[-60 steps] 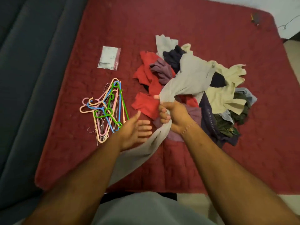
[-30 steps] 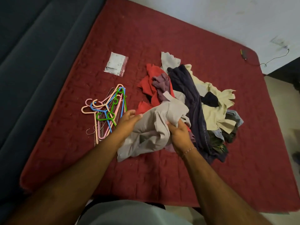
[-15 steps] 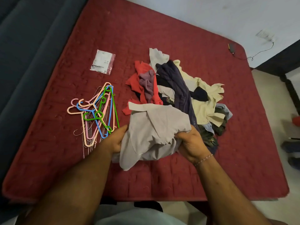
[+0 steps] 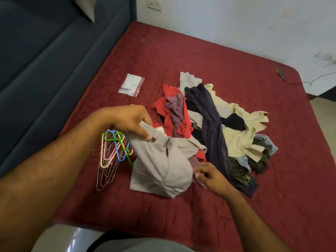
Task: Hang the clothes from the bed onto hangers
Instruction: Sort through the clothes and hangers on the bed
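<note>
This is a bedroom in a home. A wide bed [image 4: 236, 206] with a dark red quilted cover fills most of the view. A dark blue padded headboard [image 4: 45, 70] runs along its left edge, and a plain white wall [image 4: 236, 24] with a switch plate [image 4: 154, 4] stands behind its far edge. Near the middle of the bed lies a loose pile of clothes [image 4: 218, 124], and a bunch of coloured hangers [image 4: 112, 153] lies beside it, toward the left edge.
</note>
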